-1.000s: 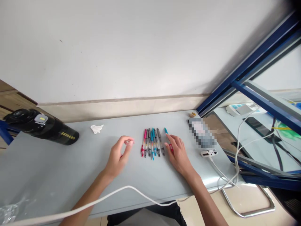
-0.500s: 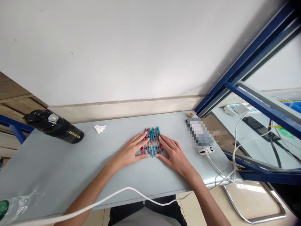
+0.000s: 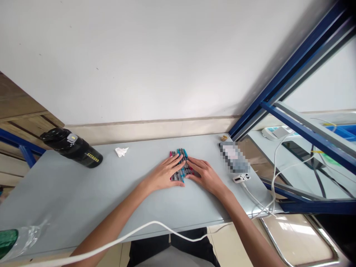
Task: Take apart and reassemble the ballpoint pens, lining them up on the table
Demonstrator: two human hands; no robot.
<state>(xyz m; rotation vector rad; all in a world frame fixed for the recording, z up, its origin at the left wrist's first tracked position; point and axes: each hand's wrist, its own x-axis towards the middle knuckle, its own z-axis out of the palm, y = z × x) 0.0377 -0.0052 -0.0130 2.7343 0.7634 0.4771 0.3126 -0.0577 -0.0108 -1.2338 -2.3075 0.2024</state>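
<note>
Running crosswise under left hand (image 3: 161, 175), fingers spread, pens (image 3: 182, 175) reach right hand (image 3: 206, 175), thumb and fingers parted; left covers more.

A grey top (image 3: 172, 256) and black trousers (image 3: 146, 247) are worn — hands (image 3: 159, 178) and forearms (image 3: 119, 211) bare.

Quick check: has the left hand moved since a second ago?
Yes. Judged against the crumpled white tissue, the left hand has moved right, farther from it, and now lies over part of the pens.
</note>
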